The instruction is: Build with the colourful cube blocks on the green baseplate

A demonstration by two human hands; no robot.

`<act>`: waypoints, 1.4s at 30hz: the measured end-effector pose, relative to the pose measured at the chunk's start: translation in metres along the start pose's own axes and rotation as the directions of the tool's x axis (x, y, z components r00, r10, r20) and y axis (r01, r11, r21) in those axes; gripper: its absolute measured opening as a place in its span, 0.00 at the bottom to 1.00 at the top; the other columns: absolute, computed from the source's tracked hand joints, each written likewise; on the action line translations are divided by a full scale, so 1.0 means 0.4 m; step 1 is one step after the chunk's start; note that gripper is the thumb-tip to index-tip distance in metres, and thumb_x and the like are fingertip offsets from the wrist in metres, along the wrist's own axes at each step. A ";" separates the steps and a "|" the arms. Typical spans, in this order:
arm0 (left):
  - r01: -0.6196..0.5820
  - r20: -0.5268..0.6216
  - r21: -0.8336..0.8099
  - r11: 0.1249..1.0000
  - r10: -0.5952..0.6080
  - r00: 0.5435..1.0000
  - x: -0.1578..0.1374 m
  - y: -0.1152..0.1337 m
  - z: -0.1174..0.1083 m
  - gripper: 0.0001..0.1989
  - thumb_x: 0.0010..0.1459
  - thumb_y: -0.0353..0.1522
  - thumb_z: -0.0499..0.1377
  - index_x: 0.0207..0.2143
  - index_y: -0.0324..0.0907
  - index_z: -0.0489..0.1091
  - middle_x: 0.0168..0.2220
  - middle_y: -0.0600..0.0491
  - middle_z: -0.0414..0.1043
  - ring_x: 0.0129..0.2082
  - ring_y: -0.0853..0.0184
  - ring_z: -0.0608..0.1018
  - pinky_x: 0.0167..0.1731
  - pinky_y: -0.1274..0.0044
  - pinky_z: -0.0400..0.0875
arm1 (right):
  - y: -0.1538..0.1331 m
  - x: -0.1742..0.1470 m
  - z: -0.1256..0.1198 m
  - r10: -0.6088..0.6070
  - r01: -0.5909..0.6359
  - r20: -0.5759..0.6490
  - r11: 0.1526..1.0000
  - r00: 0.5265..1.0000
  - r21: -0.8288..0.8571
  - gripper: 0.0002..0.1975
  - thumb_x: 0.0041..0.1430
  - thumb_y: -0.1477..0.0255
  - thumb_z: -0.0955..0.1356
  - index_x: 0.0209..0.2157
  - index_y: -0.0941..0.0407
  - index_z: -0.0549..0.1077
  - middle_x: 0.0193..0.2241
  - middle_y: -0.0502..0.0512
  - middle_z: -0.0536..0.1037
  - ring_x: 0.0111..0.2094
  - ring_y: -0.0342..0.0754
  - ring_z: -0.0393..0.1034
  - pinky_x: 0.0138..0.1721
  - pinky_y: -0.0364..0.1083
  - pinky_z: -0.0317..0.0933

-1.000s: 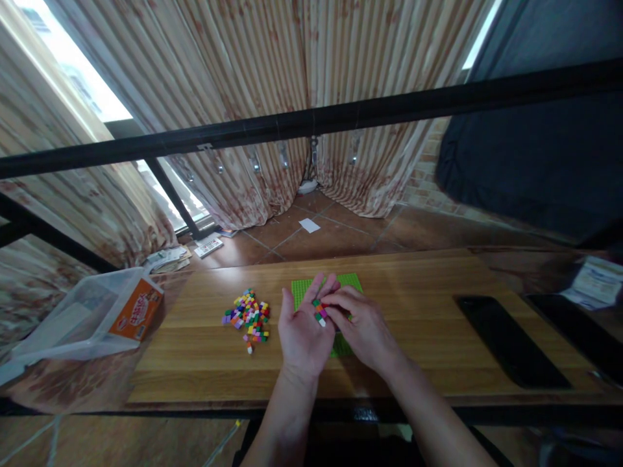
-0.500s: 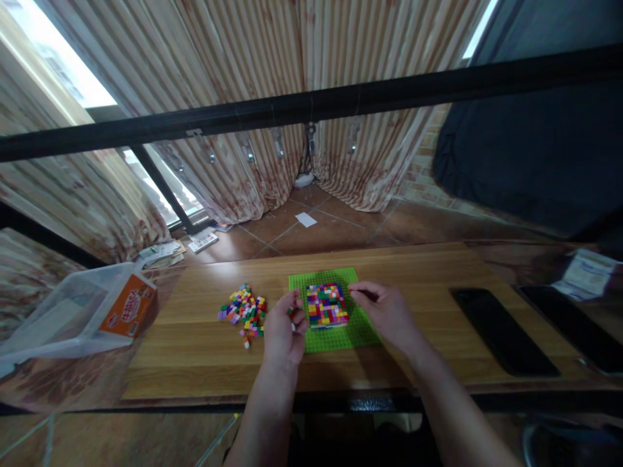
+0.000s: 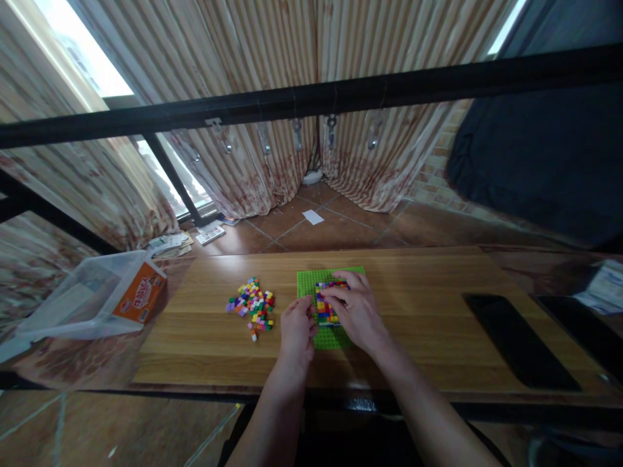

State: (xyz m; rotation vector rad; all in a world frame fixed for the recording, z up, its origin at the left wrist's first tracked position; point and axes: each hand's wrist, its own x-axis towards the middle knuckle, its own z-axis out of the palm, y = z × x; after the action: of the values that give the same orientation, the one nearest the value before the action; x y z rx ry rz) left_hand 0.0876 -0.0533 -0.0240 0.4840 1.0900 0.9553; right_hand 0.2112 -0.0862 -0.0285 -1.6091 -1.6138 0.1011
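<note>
A block of multicoloured toy bricks point(image 3: 327, 313) stands on a green studded baseplate point(image 3: 305, 280) on the wooden table. My right hand point(image 3: 359, 310) reaches over this block from the right and covers much of it. Its thumb and fingers come together above the top bricks; what is between them is too small to make out. At the block's left edge is my left hand point(image 3: 296, 327), fingers curled and fingertips pinched near the bricks. Its palm side is hidden. Loose small bricks point(image 3: 253, 299) lie in a heap left of my left hand.
A clear plastic box point(image 3: 92, 292) with an orange label stands left of the wooden table point(image 3: 209, 357). A black phone-like slab point(image 3: 518, 340) lies at the table's right, with another dark slab point(image 3: 581, 331) beyond. A black bar point(image 3: 272, 107) crosses in front of the curtains.
My right hand has moved left from the baseplate's right side onto the brick block. My left hand stays beside the block, its fingertips drawn closer together. The view has shifted slightly.
</note>
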 end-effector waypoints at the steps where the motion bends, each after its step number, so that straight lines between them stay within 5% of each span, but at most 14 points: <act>1: 0.003 0.009 0.005 1.000 -0.003 1.000 0.002 -0.004 0.000 0.12 0.40 0.32 0.64 0.24 0.40 0.62 0.17 0.63 0.58 0.12 0.82 0.51 0.13 0.83 0.39 | -0.004 0.002 0.005 -0.006 0.006 0.009 1.000 1.000 -0.006 0.10 0.59 0.74 0.67 0.35 0.49 0.81 0.48 0.59 0.72 0.50 0.56 0.63 0.50 0.59 0.63; 18: -0.014 0.047 0.057 0.998 0.012 0.999 0.005 -0.014 -0.006 0.10 0.44 0.34 0.63 0.23 0.41 0.63 0.16 0.63 0.55 0.12 0.81 0.50 0.15 0.81 0.38 | -0.009 0.017 0.052 0.124 -0.124 -0.008 0.992 0.992 0.007 0.07 0.51 0.76 0.71 0.32 0.51 0.80 0.47 0.57 0.74 0.51 0.57 0.62 0.52 0.59 0.59; 42: -0.076 0.014 0.100 0.992 0.075 0.997 0.024 -0.014 0.006 0.16 0.37 0.35 0.69 0.25 0.38 0.66 0.16 0.63 0.59 0.12 0.81 0.56 0.13 0.84 0.44 | 0.011 0.020 0.032 0.063 -0.072 0.144 0.996 0.988 0.058 0.12 0.53 0.78 0.68 0.40 0.52 0.77 0.44 0.56 0.77 0.49 0.53 0.66 0.53 0.57 0.57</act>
State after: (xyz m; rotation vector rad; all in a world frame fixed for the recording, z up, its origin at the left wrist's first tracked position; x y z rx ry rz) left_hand 0.0935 -0.0481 -0.0321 0.6149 1.1209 0.9663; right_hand 0.2084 -0.0726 -0.0354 -1.6398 -1.6465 0.3056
